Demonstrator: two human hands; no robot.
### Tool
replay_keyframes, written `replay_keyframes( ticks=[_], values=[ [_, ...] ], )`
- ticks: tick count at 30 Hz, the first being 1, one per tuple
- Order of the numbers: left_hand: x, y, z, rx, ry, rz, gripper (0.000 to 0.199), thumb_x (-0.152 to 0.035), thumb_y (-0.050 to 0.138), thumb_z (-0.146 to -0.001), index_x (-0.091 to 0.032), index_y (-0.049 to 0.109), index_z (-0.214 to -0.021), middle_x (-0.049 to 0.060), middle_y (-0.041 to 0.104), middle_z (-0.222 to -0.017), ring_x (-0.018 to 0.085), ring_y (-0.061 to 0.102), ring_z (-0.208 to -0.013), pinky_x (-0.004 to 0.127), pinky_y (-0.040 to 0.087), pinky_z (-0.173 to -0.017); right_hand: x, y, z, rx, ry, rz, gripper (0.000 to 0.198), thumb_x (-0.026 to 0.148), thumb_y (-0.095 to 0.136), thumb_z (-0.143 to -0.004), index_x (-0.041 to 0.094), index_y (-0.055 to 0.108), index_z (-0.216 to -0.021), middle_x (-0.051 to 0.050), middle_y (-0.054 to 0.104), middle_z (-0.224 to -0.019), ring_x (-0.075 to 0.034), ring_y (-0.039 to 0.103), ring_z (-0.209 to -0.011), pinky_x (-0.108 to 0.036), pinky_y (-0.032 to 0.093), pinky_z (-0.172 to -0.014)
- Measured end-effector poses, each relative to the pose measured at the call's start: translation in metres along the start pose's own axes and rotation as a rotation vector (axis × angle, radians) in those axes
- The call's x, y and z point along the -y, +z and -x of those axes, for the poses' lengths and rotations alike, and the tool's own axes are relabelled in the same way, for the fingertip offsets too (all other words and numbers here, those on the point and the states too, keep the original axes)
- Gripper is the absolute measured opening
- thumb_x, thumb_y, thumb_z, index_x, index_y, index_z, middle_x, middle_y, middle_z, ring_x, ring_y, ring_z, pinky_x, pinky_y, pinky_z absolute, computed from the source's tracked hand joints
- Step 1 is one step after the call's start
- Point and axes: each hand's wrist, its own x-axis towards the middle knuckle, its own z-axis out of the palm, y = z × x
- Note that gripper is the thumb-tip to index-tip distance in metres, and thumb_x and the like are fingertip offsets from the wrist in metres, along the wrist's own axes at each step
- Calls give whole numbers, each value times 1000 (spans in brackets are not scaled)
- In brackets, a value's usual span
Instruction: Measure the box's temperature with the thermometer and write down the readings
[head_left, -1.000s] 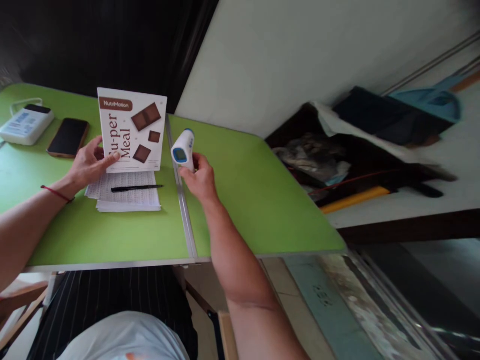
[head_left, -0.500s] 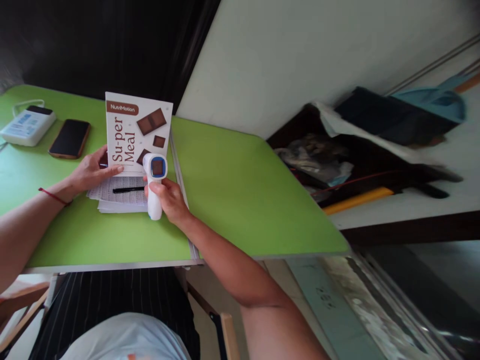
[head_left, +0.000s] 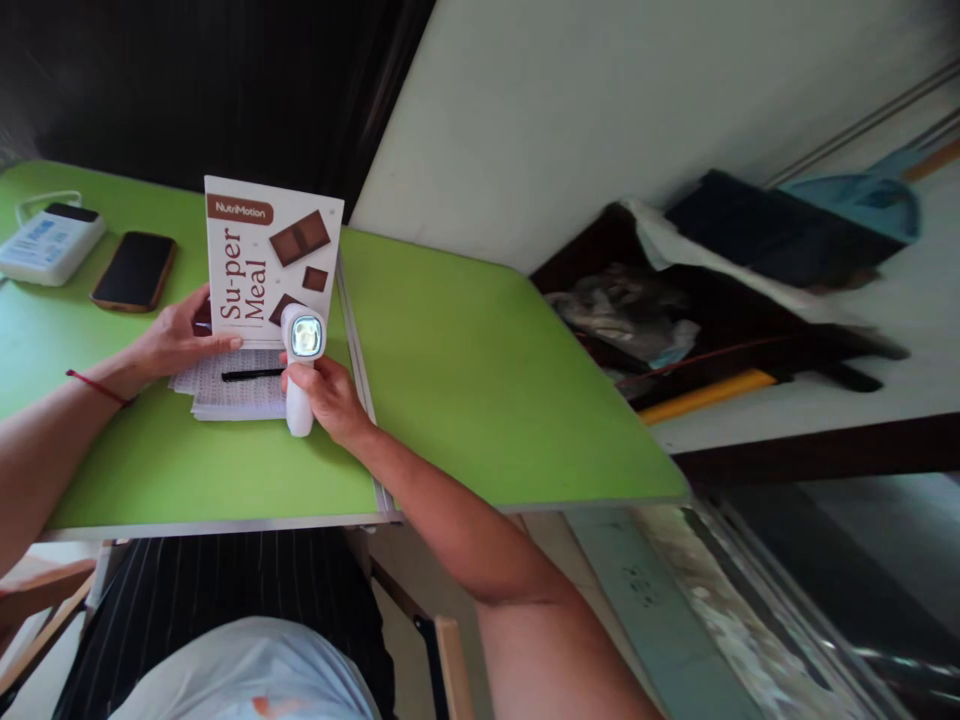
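Observation:
My left hand [head_left: 182, 338] grips the lower left corner of a white box [head_left: 247, 265] marked "NutriMotion Su-per Meal", with chocolate pieces pictured on it. The box is held upright, its front facing me. In my right hand [head_left: 335, 397] is a white infrared thermometer [head_left: 299, 408], held by its handle in front of the box's lower right corner. Its small square screen is lit. Below the box lie printed papers [head_left: 238, 402] with a black pen [head_left: 251, 376] on top; the thermometer hides the pen's right end.
On the green table [head_left: 480, 380], a smartphone [head_left: 135, 271] and a white device with a cable [head_left: 54, 243] lie to the left. A dark panel [head_left: 187, 90] stands behind. Shelves with bags and cloths [head_left: 630, 310] are beyond the table's right edge.
The thermometer's screen has gone from dark to brightly lit. Both hands keep their holds, and the whole view has shifted slightly.

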Motion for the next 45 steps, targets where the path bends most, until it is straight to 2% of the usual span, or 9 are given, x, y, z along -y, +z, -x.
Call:
replay_keyframes(
  ticks=[8, 19, 40, 45],
  values=[
    [0, -1, 0, -11, -25, -15, 99, -71, 82, -62, -14, 54, -137, 12, 71, -122, 25, 69, -99, 28, 59, -79, -6, -1, -2, 36, -39, 13, 42, 61, 71, -71, 21, 58, -73, 1, 56, -70, -13, 49, -65, -30, 40, -63],
    [0, -1, 0, 0, -35, -48, 102, -73, 80, -61, -13, 51, -138, 15, 71, -121, 29, 69, -99, 38, 59, -84, -4, 0, -1, 17, -20, 7, 42, 61, 70, -71, 20, 60, -75, 1, 58, -70, -13, 50, -63, -30, 41, -63],
    [-4, 0, 0, -1, 8, -20, 94, -70, 81, -63, -15, 54, -133, 13, 71, -122, 26, 71, -101, 34, 61, -87, 0, 0, 1, 14, -7, 16, 42, 61, 70, -70, 21, 58, -73, 1, 55, -70, -13, 49, -65, -30, 41, -63],
    [-6, -1, 1, -4, -18, -37, 91, -68, 81, -65, -16, 54, -134, 13, 72, -123, 27, 71, -102, 33, 61, -85, -2, -1, 0, 25, -9, 19, 41, 61, 70, -72, 21, 59, -74, 1, 57, -71, -13, 50, -65, -30, 41, -63]
  ],
)
